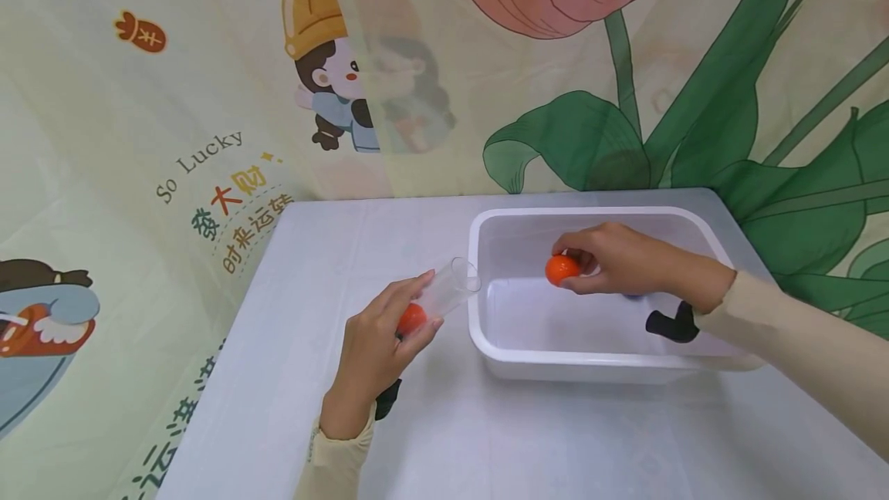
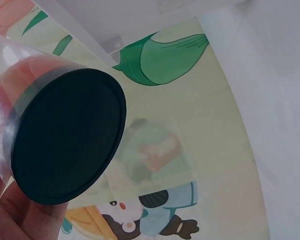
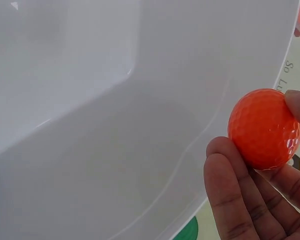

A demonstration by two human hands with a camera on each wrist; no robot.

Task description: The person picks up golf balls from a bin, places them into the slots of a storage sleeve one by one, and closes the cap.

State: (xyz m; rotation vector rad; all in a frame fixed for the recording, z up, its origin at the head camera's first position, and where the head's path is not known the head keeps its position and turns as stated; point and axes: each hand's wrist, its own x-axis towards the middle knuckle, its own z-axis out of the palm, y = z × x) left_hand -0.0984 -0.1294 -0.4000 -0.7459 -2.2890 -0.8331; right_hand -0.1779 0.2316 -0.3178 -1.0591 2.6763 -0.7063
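Note:
My right hand (image 1: 618, 257) pinches an orange golf ball (image 1: 559, 271) between thumb and fingers over the white plastic tub (image 1: 597, 359). Dimples show on the ball (image 3: 264, 129) in the right wrist view. To the left of the tub, my left hand (image 1: 368, 349) grips a clear tube (image 1: 447, 288), tilted with its mouth up and to the right, near the tub's rim. A second orange ball (image 1: 412, 319) sits at the tube's lower end. In the left wrist view, that end has a dark round base (image 2: 70, 137).
A small blue thing (image 1: 633, 296) lies in the tub, mostly hidden under the right hand. The tub stands on a table with a white cover (image 1: 278, 315). A printed cloth (image 1: 430, 83) hangs behind and at the left. Black straps (image 1: 674, 324) show at both wrists.

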